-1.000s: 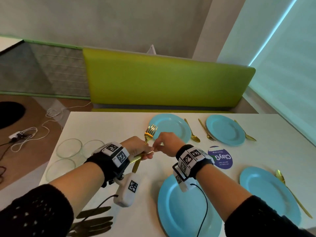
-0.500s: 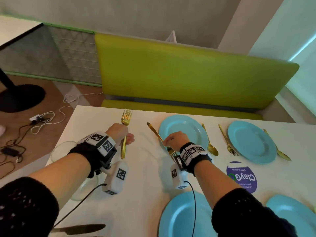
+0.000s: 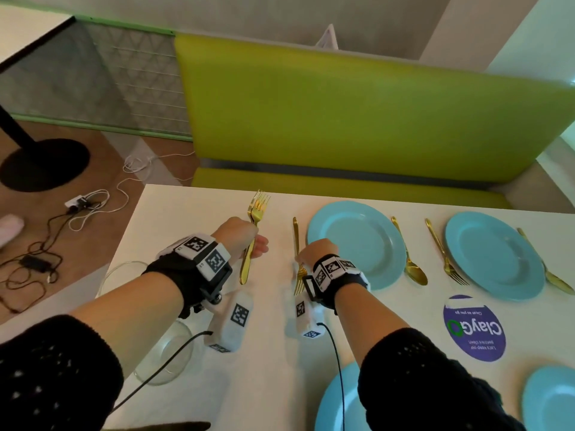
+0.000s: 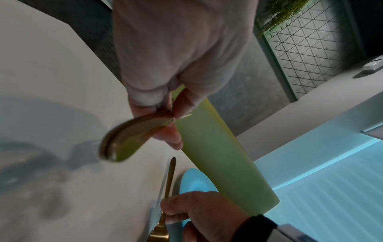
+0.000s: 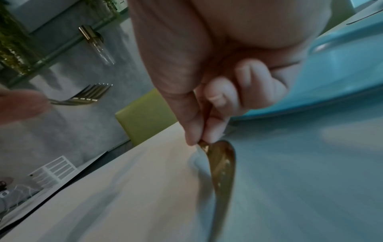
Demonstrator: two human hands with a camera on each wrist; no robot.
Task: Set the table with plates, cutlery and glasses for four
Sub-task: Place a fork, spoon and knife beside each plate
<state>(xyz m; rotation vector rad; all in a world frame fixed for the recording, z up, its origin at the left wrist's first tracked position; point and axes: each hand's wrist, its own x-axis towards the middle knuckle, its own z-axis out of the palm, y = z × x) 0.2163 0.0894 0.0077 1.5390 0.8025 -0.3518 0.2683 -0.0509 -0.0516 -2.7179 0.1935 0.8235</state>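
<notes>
forks (image 3: 257,219) — a gold bundle, tines up and away from the person — stand above the white table (image 3: 186,213) in the left hand (image 3: 239,234), whose fingers curl round the handles; how many pieces are in the bundle cannot be told. head view: the right hand (image 3: 317,250) pinches a single gold fork (image 3: 298,244) that lies flat just left of the far-left blue plate (image 3: 357,244), tines toward the person, handle toward the green bench (image 3: 357,113). right of that plate lies a gold spoon (image 3: 409,259); next come a second fork (image 3: 445,256), a second blue plate (image 3: 494,253) and one more gold piece (image 3: 547,269) on its right, too foreshortened to name. two nearer blue plates are cut by the lower edge. clear glass dishes (image 3: 165,353) sit at the left edge of the table, partly under the left forearm. a purple sticker (image 3: 473,328) lies between the far and near plates.

left wrist view: the left hand (image 4: 176,65) has thumb and fingers closed on stacked gold handle ends (image 4: 128,137), blurred; below, the right hand (image 4: 199,211) nips the single fork (image 4: 168,180) beside the plate (image 4: 190,181).

right wrist view: thumb and forefinger of the right hand (image 5: 217,81) pinch the fork's neck — its handle (image 5: 222,167) runs along the table, the plate (image 5: 342,65) just beside it. the bundle's tines (image 5: 87,95) show at left, clear of the table.
</notes>
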